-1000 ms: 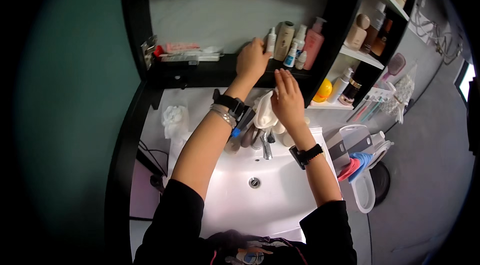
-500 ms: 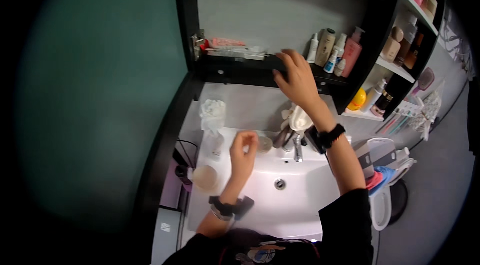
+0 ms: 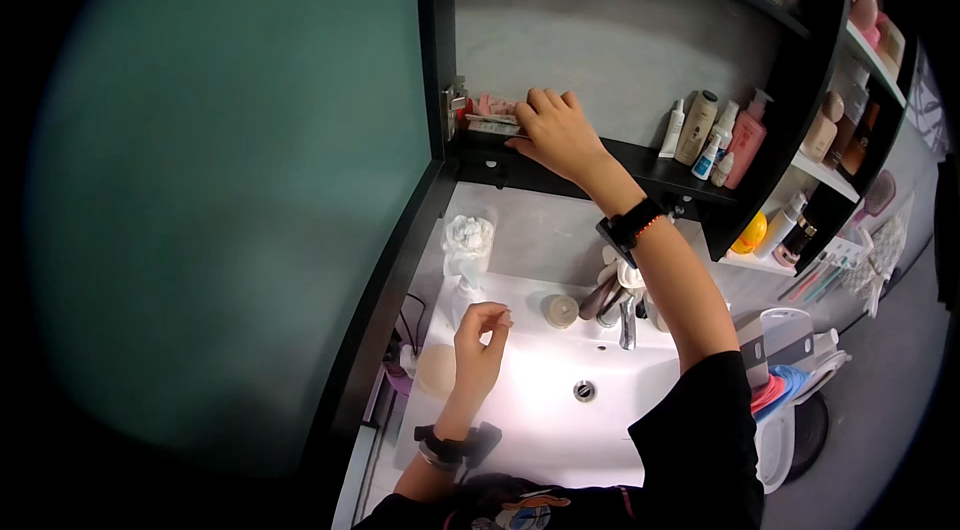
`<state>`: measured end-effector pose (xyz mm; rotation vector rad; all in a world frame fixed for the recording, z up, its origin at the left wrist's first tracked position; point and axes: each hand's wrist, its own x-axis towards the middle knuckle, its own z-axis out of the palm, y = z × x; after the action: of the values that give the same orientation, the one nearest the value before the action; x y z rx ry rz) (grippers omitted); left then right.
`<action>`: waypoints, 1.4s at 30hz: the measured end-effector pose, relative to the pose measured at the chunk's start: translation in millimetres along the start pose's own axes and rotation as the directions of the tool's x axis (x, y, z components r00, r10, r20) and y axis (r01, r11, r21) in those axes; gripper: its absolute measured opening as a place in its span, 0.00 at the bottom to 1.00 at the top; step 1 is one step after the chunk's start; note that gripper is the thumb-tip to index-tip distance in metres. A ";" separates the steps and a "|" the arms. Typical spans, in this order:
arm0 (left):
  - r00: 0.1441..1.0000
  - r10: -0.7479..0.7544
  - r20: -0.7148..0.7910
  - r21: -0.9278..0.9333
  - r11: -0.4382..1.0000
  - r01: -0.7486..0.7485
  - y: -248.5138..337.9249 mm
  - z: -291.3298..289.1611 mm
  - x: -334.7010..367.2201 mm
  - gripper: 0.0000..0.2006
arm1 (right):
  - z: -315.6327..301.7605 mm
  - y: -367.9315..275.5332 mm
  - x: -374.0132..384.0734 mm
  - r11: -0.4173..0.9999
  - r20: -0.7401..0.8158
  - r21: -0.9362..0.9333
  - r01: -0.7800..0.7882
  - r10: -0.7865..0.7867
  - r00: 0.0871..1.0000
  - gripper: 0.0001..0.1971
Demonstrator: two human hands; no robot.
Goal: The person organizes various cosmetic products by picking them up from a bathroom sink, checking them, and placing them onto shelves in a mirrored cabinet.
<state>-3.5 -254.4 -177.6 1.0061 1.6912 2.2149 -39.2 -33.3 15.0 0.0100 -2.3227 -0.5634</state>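
The cabinet shelf (image 3: 640, 158) holds bottles (image 3: 697, 129); I see pink packets (image 3: 490, 107) at nine o'clock of the right hand (image 3: 560, 138), half-curled, grip unclear. The left hand (image 3: 480, 352) curls loosely, visibly empty.

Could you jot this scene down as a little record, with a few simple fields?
Place: white washbasin below a black shelf
Right hand: at the shelf's left part, beside a pinkish packet; grip unclear
Left hand: curled, over the washbasin's left side; no held object visible
Shelf, right end: bottles, including a pink pump bottle
Left of the tap: small round container
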 end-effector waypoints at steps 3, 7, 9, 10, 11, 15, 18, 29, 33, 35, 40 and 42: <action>1.000 -0.012 0.019 -0.019 1.000 0.012 2.7 3.8 -1.1 0.05 | -1.1 2.4 -6.9 1.000 -0.026 -0.029 -0.004 0.003 1.000 0.18; 0.998 -0.006 0.059 -0.003 1.000 0.006 3.0 6.6 -0.7 0.05 | -3.0 6.6 -10.4 0.999 -0.003 -0.002 -0.043 0.043 0.999 0.17; 0.998 -0.006 0.068 -0.003 1.000 0.006 4.8 8.1 -1.9 0.05 | -8.5 10.0 -13.4 0.999 0.012 0.010 -0.047 0.047 0.999 0.18; 0.997 -0.006 0.073 -0.002 1.000 0.006 5.5 8.9 -2.7 0.05 | -13.2 10.5 -16.5 0.999 0.006 0.009 -0.047 0.047 0.999 0.17; 0.997 -0.004 0.080 -0.002 1.000 0.004 6.0 10.0 -2.1 0.05 | -17.2 12.7 -19.4 0.998 0.011 0.017 -0.063 0.063 0.998 0.17; 0.996 0.007 0.094 -0.004 1.000 -0.006 3.5 10.4 -1.7 0.05 | -29.3 18.8 -29.3 0.991 0.000 0.068 -0.114 0.114 0.993 0.15; 0.993 -0.031 0.114 -0.013 0.999 0.033 7.2 11.7 -3.5 0.05 | -46.5 12.6 -42.4 0.961 -0.019 0.159 -0.226 0.231 0.973 0.14; 0.949 -0.311 0.051 -0.692 0.674 0.258 -1.7 38.0 113.9 0.24 | -18.5 -64.7 -109.5 0.637 0.063 0.559 -0.531 0.605 0.793 0.14; 0.987 -0.130 0.094 -0.867 0.477 0.145 -23.2 41.2 168.5 0.13 | 12.8 -53.1 -104.3 0.556 0.072 0.664 -0.500 0.618 0.783 0.15; 0.989 -0.112 0.094 -0.866 0.482 0.136 -32.1 49.2 173.6 0.09 | 27.6 -50.8 -112.3 0.526 0.084 0.705 -0.475 0.603 0.793 0.15; 0.973 -0.129 0.193 -0.841 0.489 0.232 -44.1 67.9 165.2 0.08 | 44.1 -51.3 -123.6 0.509 0.121 0.704 -0.495 0.600 0.790 0.15; 0.974 -0.120 0.194 -0.801 0.553 0.228 -40.5 69.9 157.2 0.09 | 41.2 -50.9 -128.3 0.528 0.124 0.687 -0.498 0.590 0.798 0.14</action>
<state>-90.1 -104.4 -142.4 0.6328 0.4789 2.3120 19.4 -41.6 -116.4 -0.3191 -2.1043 0.6445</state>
